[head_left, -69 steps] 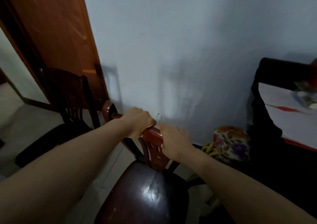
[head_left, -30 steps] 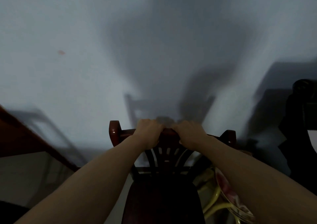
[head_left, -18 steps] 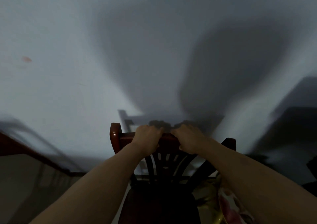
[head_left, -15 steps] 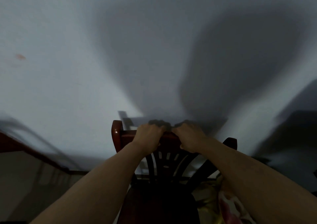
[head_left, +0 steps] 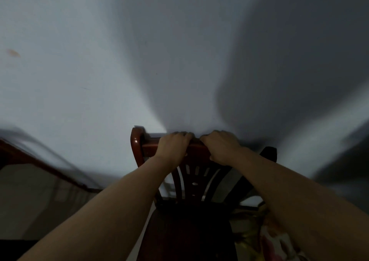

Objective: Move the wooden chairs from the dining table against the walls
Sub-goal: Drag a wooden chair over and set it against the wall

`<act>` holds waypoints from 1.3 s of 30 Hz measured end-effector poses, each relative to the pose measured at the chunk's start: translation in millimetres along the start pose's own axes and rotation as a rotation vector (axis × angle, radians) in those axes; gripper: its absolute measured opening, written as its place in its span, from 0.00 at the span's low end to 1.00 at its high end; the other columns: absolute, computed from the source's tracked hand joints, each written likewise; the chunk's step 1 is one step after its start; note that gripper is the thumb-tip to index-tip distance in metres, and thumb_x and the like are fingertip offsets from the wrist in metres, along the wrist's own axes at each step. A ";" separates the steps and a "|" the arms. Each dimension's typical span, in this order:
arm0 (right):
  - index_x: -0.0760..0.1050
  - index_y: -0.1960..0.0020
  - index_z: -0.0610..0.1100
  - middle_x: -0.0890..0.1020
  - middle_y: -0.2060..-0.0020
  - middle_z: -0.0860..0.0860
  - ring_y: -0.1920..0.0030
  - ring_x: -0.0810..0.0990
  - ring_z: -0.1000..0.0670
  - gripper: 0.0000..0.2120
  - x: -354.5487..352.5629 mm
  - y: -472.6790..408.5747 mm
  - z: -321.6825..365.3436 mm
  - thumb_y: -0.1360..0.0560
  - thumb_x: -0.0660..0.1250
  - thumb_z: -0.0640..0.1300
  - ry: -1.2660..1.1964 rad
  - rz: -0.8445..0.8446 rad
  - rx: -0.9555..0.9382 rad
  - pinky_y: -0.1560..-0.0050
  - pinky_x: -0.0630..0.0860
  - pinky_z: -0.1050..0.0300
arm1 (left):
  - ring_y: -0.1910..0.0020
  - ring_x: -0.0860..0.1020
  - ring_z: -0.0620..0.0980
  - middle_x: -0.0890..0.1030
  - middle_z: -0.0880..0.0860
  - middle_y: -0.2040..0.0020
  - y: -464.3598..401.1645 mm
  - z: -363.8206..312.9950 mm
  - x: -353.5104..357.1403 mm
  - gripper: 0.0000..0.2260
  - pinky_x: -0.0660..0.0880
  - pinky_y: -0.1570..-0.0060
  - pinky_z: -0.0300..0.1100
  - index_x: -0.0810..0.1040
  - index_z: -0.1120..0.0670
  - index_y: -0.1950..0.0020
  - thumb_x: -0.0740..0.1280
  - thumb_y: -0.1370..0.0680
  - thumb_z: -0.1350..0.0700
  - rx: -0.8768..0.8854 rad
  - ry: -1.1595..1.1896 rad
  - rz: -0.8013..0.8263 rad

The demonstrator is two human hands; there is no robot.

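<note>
- Left hand (head_left: 173, 148) and right hand (head_left: 221, 148), fingers curled over the chair (head_left: 194, 178) top rail, side by side.
- Wall (head_left: 99, 61) at 12 o'clock, just beyond the rail.

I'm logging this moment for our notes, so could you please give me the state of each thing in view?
Wooden chair: upright, back toward the wall, gripped at its top rail.
Left hand: curled over the top rail.
Right hand: curled over the top rail.
Floral item: beside the chair, blurred.
</note>
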State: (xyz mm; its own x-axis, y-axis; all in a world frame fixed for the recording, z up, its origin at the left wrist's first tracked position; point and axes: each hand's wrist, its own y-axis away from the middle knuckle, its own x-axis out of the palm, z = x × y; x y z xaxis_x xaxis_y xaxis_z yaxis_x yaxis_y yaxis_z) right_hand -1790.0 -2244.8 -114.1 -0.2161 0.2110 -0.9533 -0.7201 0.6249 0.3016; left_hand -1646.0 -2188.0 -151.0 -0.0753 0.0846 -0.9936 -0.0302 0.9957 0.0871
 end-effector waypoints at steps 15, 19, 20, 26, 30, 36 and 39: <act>0.72 0.39 0.40 0.79 0.45 0.42 0.47 0.79 0.43 0.15 14.1 14.3 -1.1 0.25 0.66 0.39 0.059 -0.016 0.107 0.58 0.67 0.57 | 0.30 0.67 0.56 0.67 0.55 0.28 24.3 -10.7 -1.6 0.29 0.63 0.31 0.49 0.58 0.51 0.25 0.66 0.23 0.55 0.026 0.046 -0.002; 0.67 0.37 0.39 0.78 0.45 0.41 0.47 0.79 0.42 0.20 18.7 19.9 2.8 0.26 0.68 0.40 0.102 -0.041 0.156 0.59 0.67 0.55 | 0.30 0.67 0.56 0.65 0.56 0.27 32.4 -11.8 -8.2 0.31 0.63 0.30 0.50 0.57 0.50 0.24 0.67 0.24 0.55 0.011 0.052 0.029; 0.66 0.36 0.38 0.78 0.44 0.40 0.47 0.79 0.42 0.21 20.8 21.8 3.9 0.26 0.68 0.40 0.108 -0.041 0.163 0.59 0.67 0.54 | 0.30 0.67 0.56 0.65 0.56 0.27 33.5 -12.8 -10.6 0.31 0.63 0.31 0.50 0.56 0.51 0.24 0.67 0.24 0.56 0.005 0.051 0.041; 0.54 0.27 0.38 0.66 0.33 0.36 0.36 0.69 0.36 0.39 27.7 32.4 17.2 0.30 0.71 0.47 0.050 0.012 0.221 0.37 0.69 0.43 | 0.26 0.62 0.56 0.60 0.56 0.24 47.1 -12.4 -22.4 0.34 0.62 0.29 0.53 0.53 0.51 0.23 0.67 0.24 0.57 0.011 0.036 0.090; 0.44 0.23 0.42 0.53 0.26 0.36 0.26 0.54 0.35 0.46 23.0 38.0 49.3 0.29 0.71 0.48 -0.013 -0.008 0.177 0.27 0.56 0.38 | 0.25 0.61 0.56 0.59 0.56 0.23 68.2 -2.4 -29.0 0.34 0.60 0.28 0.54 0.54 0.52 0.23 0.68 0.24 0.54 -0.012 -0.055 0.108; 0.48 0.24 0.43 0.52 0.25 0.38 0.25 0.52 0.38 0.41 9.0 36.1 114.2 0.28 0.69 0.44 -0.102 -0.046 0.064 0.26 0.55 0.42 | 0.25 0.61 0.55 0.60 0.54 0.24 121.0 29.8 -47.2 0.34 0.59 0.29 0.54 0.56 0.51 0.24 0.68 0.25 0.54 -0.117 -0.042 0.089; 0.48 0.24 0.43 0.53 0.25 0.38 0.25 0.53 0.38 0.40 0.0 37.5 156.0 0.27 0.69 0.45 -0.099 -0.051 0.009 0.27 0.56 0.43 | 0.23 0.57 0.56 0.57 0.55 0.22 161.5 58.4 -56.8 0.33 0.57 0.28 0.55 0.54 0.52 0.23 0.67 0.23 0.53 -0.201 -0.063 0.106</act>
State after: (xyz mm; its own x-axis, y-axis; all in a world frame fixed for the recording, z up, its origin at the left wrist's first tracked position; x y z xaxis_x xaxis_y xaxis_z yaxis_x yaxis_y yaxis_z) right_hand -1714.1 -2104.1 -100.3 -0.1129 0.2519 -0.9611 -0.7225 0.6432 0.2534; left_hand -1588.4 -2029.8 -84.8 -0.0265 0.1964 -0.9802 -0.2234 0.9546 0.1973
